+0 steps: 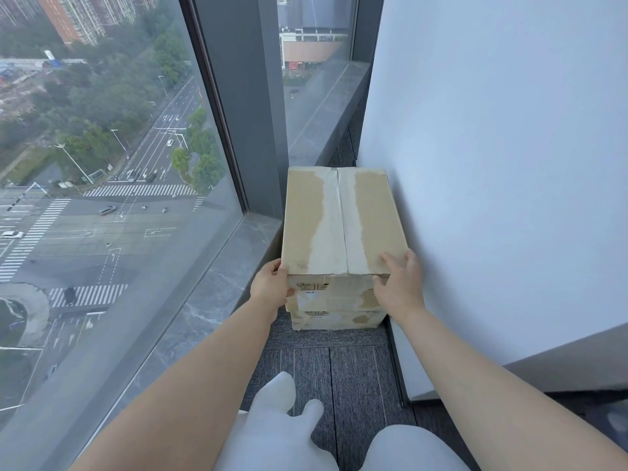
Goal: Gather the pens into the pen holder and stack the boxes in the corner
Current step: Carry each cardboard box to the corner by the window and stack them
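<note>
A brown cardboard box with torn tape marks along its top seam sits on top of a stack in the corner between the window and the white wall. Beneath it show the front faces of two more boxes, the middle box and the bottom box. My left hand grips the top box's near left corner. On its near right corner rests my right hand, fingers spread over the top and front. No pens or pen holder are in view.
A grey stone windowsill runs along the left below the large window. The white wall is close on the right. Grey carpet tiles cover the floor, and my knees in white trousers are at the bottom.
</note>
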`<state>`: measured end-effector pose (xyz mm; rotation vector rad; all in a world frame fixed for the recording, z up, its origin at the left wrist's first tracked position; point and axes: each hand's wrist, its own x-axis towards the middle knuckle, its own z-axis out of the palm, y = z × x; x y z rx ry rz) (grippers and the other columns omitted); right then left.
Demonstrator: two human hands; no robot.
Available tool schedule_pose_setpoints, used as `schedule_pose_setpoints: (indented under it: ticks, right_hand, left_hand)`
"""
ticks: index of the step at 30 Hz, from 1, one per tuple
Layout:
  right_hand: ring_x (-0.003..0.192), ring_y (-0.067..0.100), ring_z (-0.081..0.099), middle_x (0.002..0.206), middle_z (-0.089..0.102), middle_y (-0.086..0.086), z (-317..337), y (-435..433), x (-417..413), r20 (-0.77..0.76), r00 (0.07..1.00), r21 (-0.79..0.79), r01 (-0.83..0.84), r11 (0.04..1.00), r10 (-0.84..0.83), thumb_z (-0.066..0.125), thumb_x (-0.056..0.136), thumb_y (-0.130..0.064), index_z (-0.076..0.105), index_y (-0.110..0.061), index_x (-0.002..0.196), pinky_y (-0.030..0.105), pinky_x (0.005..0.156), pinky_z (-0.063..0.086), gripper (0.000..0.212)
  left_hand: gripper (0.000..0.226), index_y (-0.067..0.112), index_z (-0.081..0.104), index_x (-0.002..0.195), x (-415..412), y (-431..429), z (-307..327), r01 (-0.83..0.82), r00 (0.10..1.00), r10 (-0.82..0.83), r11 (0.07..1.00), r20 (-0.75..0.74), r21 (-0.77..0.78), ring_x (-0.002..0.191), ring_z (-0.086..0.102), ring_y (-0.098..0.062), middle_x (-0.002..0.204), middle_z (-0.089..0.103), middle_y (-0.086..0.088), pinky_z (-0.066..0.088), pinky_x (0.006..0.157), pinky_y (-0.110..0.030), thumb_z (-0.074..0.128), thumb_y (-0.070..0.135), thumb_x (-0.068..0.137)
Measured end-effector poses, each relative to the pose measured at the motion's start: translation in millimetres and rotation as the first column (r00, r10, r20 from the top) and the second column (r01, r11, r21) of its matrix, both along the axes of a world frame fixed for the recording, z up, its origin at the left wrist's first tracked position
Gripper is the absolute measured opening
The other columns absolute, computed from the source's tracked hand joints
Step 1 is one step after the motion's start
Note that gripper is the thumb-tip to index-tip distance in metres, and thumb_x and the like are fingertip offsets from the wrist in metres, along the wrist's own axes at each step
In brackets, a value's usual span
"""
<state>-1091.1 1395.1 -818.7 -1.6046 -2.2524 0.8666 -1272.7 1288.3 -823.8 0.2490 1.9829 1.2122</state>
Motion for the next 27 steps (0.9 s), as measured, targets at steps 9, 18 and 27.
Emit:
schedule_pose_setpoints:
  ticks: [9,18,27]
  right_hand:
    - [0.141,0.033,0.015,0.153,0.020,0.015,-3,11,-3,-0.016,1.000,0.042,-0.011,0.999,0.011,0.053,0.090,-0.011,0.048,-0.014,0.134,0.037,0.117,0.014,0.044]
    - [0.138,0.037,0.020,0.149,0.026,0.016,-7,11,-10,0.034,0.999,0.069,-0.012,0.998,0.010,0.054,0.088,-0.010,0.049,-0.012,0.131,0.039,0.117,0.015,0.043]
    - [0.124,0.029,0.042,0.132,0.050,0.009,39,3,-19,0.072,0.988,0.203,-0.148,0.968,0.135,0.048,0.085,-0.004,0.056,-0.008,0.117,0.035,0.103,0.033,0.034]
  left_hand:
    - [0.040,0.021,0.043,0.136,-6,4,-5,-0.005,1.000,0.004,0.998,0.008,0.063,0.089,0.066,-0.025,0.110,0.055,0.001,0.049,0.070,-0.029,0.044,0.027,0.097]
    - [0.037,0.018,0.043,0.134,-9,7,-3,0.075,0.993,-0.074,0.997,-0.088,0.007,0.100,0.064,-0.025,0.120,0.056,-0.004,0.046,0.072,-0.027,0.041,0.028,0.098]
    - [0.038,0.012,0.049,0.126,-8,13,47,0.118,0.868,-0.193,0.975,-0.457,-0.188,0.105,0.054,-0.023,0.125,0.050,-0.007,0.044,0.086,-0.035,0.047,0.017,0.089]
